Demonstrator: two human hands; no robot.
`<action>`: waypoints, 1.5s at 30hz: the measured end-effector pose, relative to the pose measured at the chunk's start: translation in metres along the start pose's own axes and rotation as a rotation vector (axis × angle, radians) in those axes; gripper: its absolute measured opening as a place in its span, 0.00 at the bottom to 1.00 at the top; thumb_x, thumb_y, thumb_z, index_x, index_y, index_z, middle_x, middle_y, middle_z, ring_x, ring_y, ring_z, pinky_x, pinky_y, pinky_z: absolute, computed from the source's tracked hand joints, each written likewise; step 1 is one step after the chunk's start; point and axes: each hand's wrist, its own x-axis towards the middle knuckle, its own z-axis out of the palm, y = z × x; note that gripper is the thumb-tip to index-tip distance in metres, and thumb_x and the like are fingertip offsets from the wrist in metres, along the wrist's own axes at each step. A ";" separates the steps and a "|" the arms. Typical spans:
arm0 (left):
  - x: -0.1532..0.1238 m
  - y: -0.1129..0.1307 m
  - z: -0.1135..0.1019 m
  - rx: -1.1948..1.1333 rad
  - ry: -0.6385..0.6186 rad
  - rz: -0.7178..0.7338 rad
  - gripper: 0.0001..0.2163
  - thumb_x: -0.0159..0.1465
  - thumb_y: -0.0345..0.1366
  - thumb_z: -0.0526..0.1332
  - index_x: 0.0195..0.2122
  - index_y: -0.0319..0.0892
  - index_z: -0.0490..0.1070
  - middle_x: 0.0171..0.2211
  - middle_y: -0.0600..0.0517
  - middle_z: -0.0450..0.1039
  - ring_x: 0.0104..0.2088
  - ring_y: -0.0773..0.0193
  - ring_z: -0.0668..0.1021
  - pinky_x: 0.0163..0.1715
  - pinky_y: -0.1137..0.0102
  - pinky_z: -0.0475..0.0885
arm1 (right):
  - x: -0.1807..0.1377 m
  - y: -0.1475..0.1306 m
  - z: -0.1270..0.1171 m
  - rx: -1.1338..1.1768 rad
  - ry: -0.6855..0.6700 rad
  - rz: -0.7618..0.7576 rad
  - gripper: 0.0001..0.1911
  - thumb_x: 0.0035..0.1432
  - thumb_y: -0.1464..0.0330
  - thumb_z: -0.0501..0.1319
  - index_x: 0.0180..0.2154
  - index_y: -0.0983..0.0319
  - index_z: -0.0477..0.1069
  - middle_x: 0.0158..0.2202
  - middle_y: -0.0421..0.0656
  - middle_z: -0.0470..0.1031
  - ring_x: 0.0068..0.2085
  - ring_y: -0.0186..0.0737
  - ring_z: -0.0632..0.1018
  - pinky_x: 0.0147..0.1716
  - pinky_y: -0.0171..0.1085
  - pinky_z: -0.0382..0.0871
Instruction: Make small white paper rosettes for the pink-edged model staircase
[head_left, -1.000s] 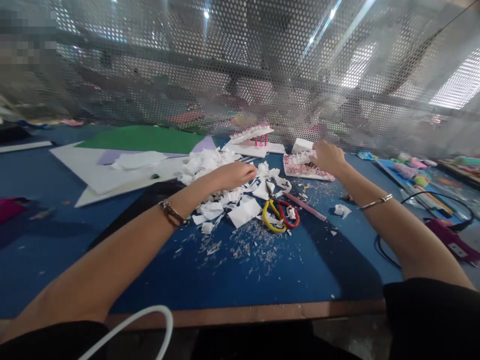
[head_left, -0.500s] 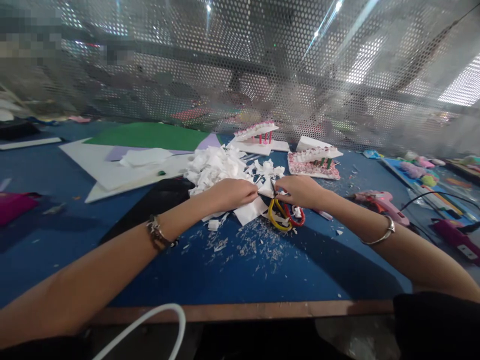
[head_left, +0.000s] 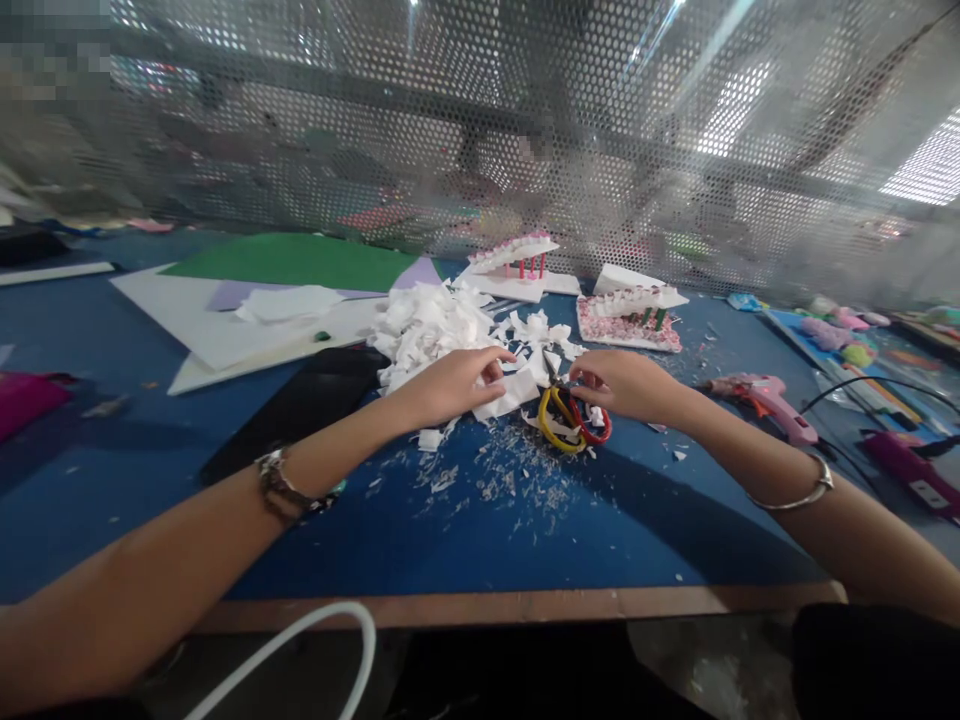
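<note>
My left hand lies at the near edge of a pile of white foam scraps. Its fingers are curled and pinch a flat white scrap. My right hand is just to the right, its fingers curled together over the scissors. The scissors have one yellow and one red handle and lie on the blue table. What the right fingertips hold is hidden. The two hands are a short gap apart.
Two small white-and-pink models on pegs stand behind the pile. A pink glue gun and cables lie at the right. A black sheet, white sheets and a green sheet lie at the left. A perforated metal screen closes the back.
My right hand came back from the far model to the scissors. My left hand stayed at the scrap pile and has drawn slightly apart from the right hand.
</note>
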 end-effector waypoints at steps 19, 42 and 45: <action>-0.011 0.053 0.003 -0.284 0.220 0.374 0.14 0.60 0.40 0.57 0.20 0.38 0.63 0.21 0.55 0.65 0.24 0.71 0.68 0.27 0.76 0.61 | -0.039 -0.047 0.006 0.806 0.386 0.119 0.08 0.52 0.64 0.59 0.30 0.63 0.67 0.25 0.39 0.70 0.24 0.27 0.70 0.24 0.30 0.66; -0.027 0.048 0.033 0.383 0.327 0.700 0.06 0.61 0.39 0.56 0.32 0.45 0.68 0.41 0.52 0.72 0.41 0.62 0.70 0.42 0.66 0.62 | -0.071 -0.027 -0.004 0.599 0.371 -0.165 0.08 0.51 0.77 0.54 0.31 0.60 0.69 0.38 0.42 0.65 0.40 0.34 0.69 0.37 0.36 0.65; -0.033 0.048 0.027 0.411 0.275 0.761 0.07 0.63 0.32 0.53 0.34 0.50 0.69 0.39 0.56 0.74 0.37 0.67 0.71 0.41 0.70 0.62 | -0.078 -0.019 -0.011 0.451 0.359 -0.202 0.08 0.51 0.76 0.54 0.30 0.59 0.69 0.39 0.42 0.64 0.41 0.35 0.69 0.39 0.37 0.66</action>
